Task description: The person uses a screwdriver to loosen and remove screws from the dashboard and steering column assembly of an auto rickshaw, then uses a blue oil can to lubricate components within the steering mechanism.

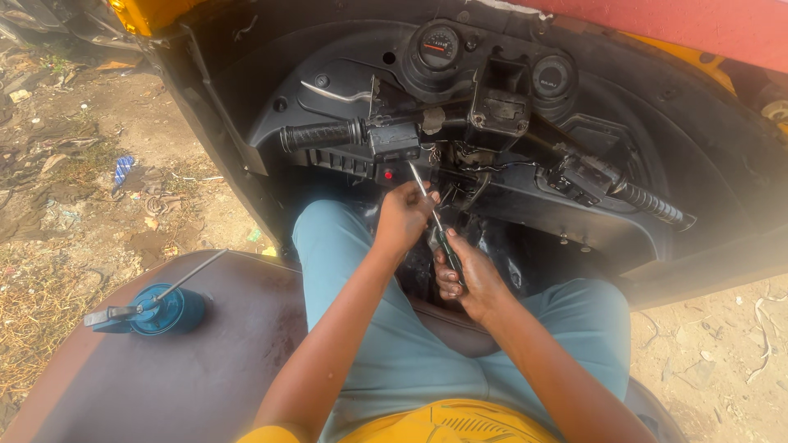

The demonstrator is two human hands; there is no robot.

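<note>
— What's over on the far left, on the seat?

— A round blue metal oil can with a long thin spout (156, 308), lying on the brown padded vehicle seat (205, 361), well apart from both hands. Beyond it there's bare dirt ground strewn with litter (74, 189).

— And moving in from there?

— The black ribbed left handlebar grip (318, 134), then the black switch housing with a red button (394, 148) just beside it. Above sits a round black dial gauge (438, 46) in the dark dashboard.

— Where's the left hand?

— The left hand (402, 217) is raised below that switch housing, fingers pinched round the upper part of the shaft of a long slim screwdriver with a steel shaft and dark handle (431, 215). The tip points up at the underside of the housing, close to the red button.

— So both hands are on it?

— Yes. The right hand (468, 279) sits lower, clenched around the dark handle, just beside the left one. The tool runs tilted between them, tip high and left, handle low and right.

— What's under the hands?

— The person's knees in light blue trousers (361, 328), spread apart.

— And further right?

— The other black ribbed handlebar grip (657, 205), angled down, with loose black wiring (472, 193) hanging near the middle of the bar.
</note>
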